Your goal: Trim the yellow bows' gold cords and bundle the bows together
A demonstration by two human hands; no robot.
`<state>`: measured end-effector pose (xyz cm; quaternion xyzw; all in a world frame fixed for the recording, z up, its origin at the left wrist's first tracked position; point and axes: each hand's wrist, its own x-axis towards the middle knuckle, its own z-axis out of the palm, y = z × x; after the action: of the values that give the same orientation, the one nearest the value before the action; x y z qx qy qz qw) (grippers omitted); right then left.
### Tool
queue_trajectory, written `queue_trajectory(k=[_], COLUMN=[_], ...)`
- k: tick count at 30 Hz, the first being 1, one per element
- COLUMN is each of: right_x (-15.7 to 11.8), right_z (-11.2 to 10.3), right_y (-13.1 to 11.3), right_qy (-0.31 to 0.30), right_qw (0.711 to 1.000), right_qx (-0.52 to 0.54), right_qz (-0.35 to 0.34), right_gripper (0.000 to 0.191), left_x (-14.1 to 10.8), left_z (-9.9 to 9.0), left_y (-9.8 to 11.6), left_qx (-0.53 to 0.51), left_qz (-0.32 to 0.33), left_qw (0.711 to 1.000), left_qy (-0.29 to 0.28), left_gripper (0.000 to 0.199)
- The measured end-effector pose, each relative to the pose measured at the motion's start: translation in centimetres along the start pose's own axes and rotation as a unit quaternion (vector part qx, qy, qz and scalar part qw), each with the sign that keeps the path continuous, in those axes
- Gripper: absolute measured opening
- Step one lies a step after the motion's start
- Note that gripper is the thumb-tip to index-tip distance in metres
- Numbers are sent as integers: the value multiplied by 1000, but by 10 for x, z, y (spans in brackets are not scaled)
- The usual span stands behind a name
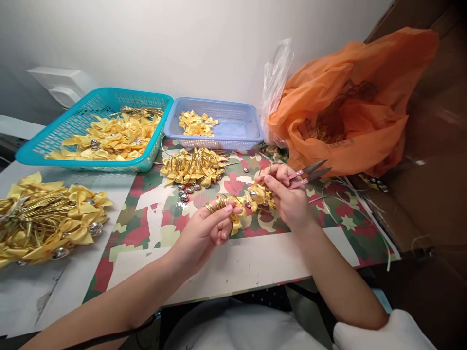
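Observation:
My left hand (202, 231) is closed around gold cord loops (221, 203), which wrap about its fingers. A yellow ribbon bow (236, 222) hangs just past those fingertips. My right hand (294, 201) grips a pair of scissors (310, 173) with pink handles, the blades pointing away to the right and slightly apart. Its thumb and forefinger also pinch together near a bit of gold cord. Yellow bows with silver bells (258, 194) lie between the two hands, partly behind the right fingers. Beyond them sits a bundle of yellow bows and gold cord (193, 166), with loose silver bells (185, 193) in front.
A teal basket (146, 163) of yellow bows stands back left, beside a blue-violet basket (237, 131) holding fewer. Another cord-and-bow bundle (47, 218) lies at left. An orange plastic bag (350, 73) gapes at right, next to white strips (359, 214). Patterned paper (127, 228) covers the table.

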<state>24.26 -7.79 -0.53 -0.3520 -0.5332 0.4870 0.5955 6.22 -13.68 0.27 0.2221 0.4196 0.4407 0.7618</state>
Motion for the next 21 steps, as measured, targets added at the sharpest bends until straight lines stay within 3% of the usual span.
queue_trajectory(k=[7, 13, 17, 21], right_x=[-12, -21, -23, -22], right_z=[15, 16, 15, 14], right_y=[-6, -7, -9, -7], right_qy=[-98, -185, -197, -162], right_qw=[993, 982, 976, 984], right_qx=[58, -40, -88, -76], right_qz=[40, -16, -30, -2], right_gripper=[48, 41, 41, 43], left_x=[0, 2, 3, 3], left_z=[-2, -5, -7, -5], left_y=[-7, -9, -8, -7], left_qx=[92, 78, 79, 93], left_qz=[28, 29, 27, 31], left_qw=[995, 996, 996, 995], left_qy=[-26, -31, -27, -11], left_gripper=[32, 31, 26, 23])
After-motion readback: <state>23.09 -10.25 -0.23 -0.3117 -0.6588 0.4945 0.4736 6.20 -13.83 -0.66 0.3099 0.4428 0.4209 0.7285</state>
